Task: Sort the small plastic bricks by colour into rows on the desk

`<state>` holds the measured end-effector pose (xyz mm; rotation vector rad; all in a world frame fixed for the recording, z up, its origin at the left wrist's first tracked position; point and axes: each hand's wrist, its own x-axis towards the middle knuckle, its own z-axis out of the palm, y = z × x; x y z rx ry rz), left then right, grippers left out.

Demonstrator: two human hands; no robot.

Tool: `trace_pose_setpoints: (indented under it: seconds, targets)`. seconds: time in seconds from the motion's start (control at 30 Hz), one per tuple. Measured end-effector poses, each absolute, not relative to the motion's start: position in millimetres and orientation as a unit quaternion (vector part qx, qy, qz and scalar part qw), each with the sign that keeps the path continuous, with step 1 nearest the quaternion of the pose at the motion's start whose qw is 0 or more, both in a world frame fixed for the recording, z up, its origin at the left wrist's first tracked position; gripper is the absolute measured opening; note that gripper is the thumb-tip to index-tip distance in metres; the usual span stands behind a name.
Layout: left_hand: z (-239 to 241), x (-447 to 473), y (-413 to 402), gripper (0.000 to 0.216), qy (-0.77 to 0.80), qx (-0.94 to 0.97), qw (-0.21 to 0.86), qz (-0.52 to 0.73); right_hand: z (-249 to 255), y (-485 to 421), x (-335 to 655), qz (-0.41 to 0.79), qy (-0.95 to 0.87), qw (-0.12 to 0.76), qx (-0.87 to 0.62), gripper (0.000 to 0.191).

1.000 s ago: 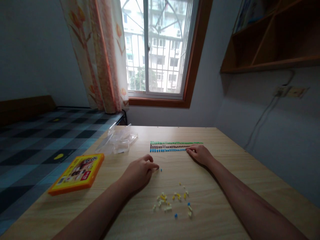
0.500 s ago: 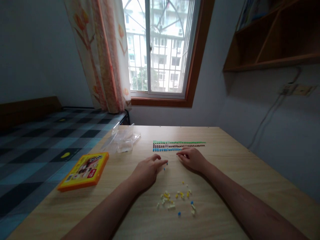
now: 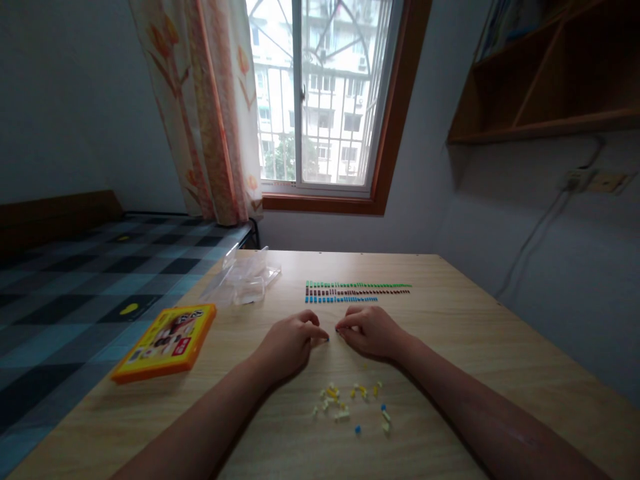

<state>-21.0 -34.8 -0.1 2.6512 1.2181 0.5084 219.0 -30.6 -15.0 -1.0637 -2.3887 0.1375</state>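
My left hand [image 3: 289, 345] rests on the wooden table [image 3: 450, 347] with its fingers curled together. Its fingertips touch a tiny blue piece [image 3: 327, 339] lying on the wood. My right hand [image 3: 369, 332] lies just right of that piece, its fingers bent into a pinch that points left; what the pinch holds, if anything, is too small to see. Beyond both hands run three neat rows of small pieces: green [image 3: 357, 285], dark brown [image 3: 355, 291] and blue [image 3: 340, 299]. A loose scatter of yellow, white and blue pieces [image 3: 350, 403] lies nearer to me.
A yellow-orange flat box [image 3: 165, 341] sits near the table's left edge. A clear plastic case [image 3: 245, 280] lies open behind it. A bed with a checked cover [image 3: 75, 293] is at the left, a window and curtain are ahead, and a wooden shelf [image 3: 540, 80] hangs at the upper right.
My right hand has drawn back from the right end of the blue row toward me and to the left, ending close to my left hand. The left hand and blue piece barely moved.
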Motion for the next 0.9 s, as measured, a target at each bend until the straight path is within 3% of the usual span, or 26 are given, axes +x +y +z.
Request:
trace_pose_setpoints:
  seconds: [0.47,0.9]
  targets:
    - [-1.5,-23.3,-37.0,0.033,0.397,0.899,0.07,0.17,-17.5,5.0,312.9,0.03,-0.835,0.243,-0.493,0.016]
    - [3.3,-20.9,-39.5,0.032,0.393,0.903,0.074,0.16,-32.3,21.7,312.5,-0.01,-0.769,0.269,-0.581,0.021]
